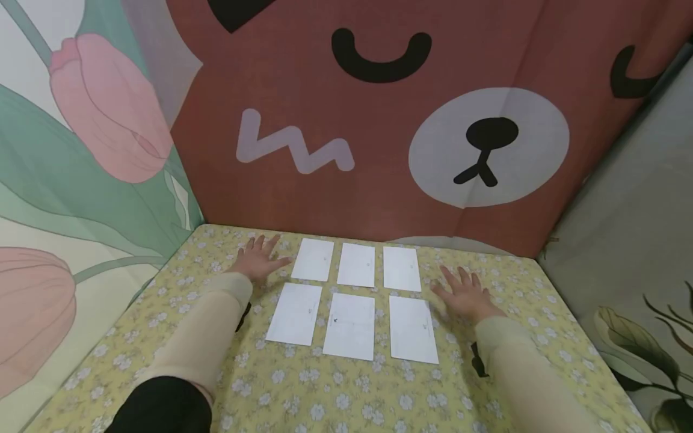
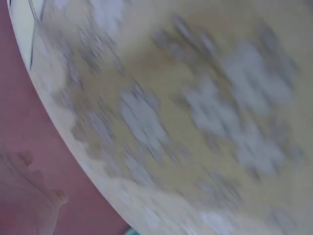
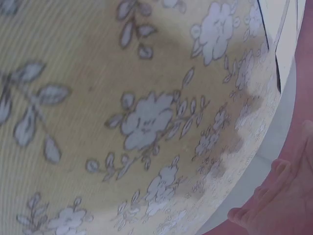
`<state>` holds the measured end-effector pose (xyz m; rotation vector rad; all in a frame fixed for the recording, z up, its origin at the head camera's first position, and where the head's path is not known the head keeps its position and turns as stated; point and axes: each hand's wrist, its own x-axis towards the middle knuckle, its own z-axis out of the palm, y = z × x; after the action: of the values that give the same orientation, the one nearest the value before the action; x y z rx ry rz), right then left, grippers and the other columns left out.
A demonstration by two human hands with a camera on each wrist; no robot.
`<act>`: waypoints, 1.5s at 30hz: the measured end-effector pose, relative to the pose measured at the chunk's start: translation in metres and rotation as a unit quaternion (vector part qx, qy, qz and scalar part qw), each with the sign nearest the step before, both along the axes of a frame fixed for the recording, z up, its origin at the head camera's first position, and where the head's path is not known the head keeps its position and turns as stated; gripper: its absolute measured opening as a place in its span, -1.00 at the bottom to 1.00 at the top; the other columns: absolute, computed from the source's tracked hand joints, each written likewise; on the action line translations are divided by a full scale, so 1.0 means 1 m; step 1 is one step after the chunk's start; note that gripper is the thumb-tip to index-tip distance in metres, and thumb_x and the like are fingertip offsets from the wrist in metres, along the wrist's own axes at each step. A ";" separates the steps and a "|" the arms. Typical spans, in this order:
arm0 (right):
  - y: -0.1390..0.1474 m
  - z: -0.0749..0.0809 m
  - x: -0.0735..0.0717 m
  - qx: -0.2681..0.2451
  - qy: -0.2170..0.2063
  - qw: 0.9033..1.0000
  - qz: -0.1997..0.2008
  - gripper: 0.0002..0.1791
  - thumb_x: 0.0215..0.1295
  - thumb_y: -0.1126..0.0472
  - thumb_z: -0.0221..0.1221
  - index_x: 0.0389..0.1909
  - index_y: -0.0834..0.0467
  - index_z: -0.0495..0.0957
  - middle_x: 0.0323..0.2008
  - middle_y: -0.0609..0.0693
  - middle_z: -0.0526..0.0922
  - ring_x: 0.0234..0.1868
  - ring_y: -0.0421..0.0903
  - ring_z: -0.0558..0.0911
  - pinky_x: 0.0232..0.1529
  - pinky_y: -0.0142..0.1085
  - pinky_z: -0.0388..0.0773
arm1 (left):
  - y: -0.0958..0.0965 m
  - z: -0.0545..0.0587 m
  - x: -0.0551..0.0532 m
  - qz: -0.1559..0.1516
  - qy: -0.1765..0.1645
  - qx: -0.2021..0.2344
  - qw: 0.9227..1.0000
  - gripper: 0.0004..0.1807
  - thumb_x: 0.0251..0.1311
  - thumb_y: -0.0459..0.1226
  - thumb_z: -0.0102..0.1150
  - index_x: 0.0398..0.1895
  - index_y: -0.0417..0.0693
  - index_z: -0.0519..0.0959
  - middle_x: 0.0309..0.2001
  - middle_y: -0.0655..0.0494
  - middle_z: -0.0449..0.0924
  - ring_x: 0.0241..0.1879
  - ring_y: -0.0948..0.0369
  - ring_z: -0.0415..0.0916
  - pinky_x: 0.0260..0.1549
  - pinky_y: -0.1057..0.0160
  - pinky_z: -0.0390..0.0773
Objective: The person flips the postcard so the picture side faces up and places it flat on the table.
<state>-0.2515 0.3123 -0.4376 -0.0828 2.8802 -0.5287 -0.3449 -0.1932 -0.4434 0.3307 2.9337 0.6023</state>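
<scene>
Several white paper sheets lie flat in two rows of three on the floral tablecloth. The back row has a left sheet (image 1: pixel 313 260), a middle sheet (image 1: pixel 355 264) and a right sheet (image 1: pixel 402 269); in front are another left sheet (image 1: pixel 294 314), middle sheet (image 1: pixel 349 328) and right sheet (image 1: pixel 414 329). Small faint marks show on them. My left hand (image 1: pixel 257 260) is spread left of the back row, holding nothing. To the right of the sheets, my right hand (image 1: pixel 464 293) also has its fingers spread, with nothing in it. Each wrist view shows its hand's fingers above the cloth.
A yellow tablecloth (image 1: pixel 325 403) with white flowers covers the table. Behind it hangs a reddish-brown curtain (image 1: pixel 303 198) with a bear face. A tulip-print curtain (image 1: pixel 32 198) borders the left side, and a grey printed cloth (image 1: pixel 622 240) the right.
</scene>
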 end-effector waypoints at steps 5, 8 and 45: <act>-0.005 0.004 0.002 -0.022 0.005 1.000 -0.003 -0.09 0.60 -0.34 -0.21 0.67 0.16 -0.17 0.55 0.51 -0.26 0.47 0.65 -0.29 0.26 0.61 -0.22 | 0.027 0.008 -0.005 -0.014 -0.018 0.025 0.999 0.08 0.38 0.42 -0.17 0.70 0.00 -0.21 0.62 -0.39 -0.33 0.57 -0.33 -0.45 0.43 -0.41 -0.28; -0.008 0.007 0.001 -0.044 0.004 0.999 -0.001 -0.12 0.62 -0.28 -0.19 0.67 0.17 -0.19 0.54 0.53 -0.25 0.47 0.65 -0.27 0.26 0.61 -0.19 | 0.043 0.012 -0.010 -0.018 -0.034 0.050 0.998 0.10 0.38 0.42 -0.15 0.70 0.01 -0.25 0.62 -0.36 -0.35 0.58 -0.29 -0.45 0.43 -0.39 -0.23; -0.035 0.003 -0.012 -0.248 -0.032 0.960 -0.129 -0.25 0.65 -0.08 -0.10 0.56 0.37 0.08 0.46 0.45 0.22 0.41 0.37 0.32 0.36 0.19 0.30 | 0.200 0.020 -0.028 -0.053 -0.104 0.279 0.953 -0.22 0.49 -0.05 0.13 0.60 -0.20 0.14 0.50 -0.23 0.25 0.47 -0.10 0.22 0.37 -0.06 0.31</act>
<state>-0.2635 0.2772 -0.4343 0.2338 2.6377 -1.2657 -0.3732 0.0072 -0.4236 0.4423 2.4754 1.3534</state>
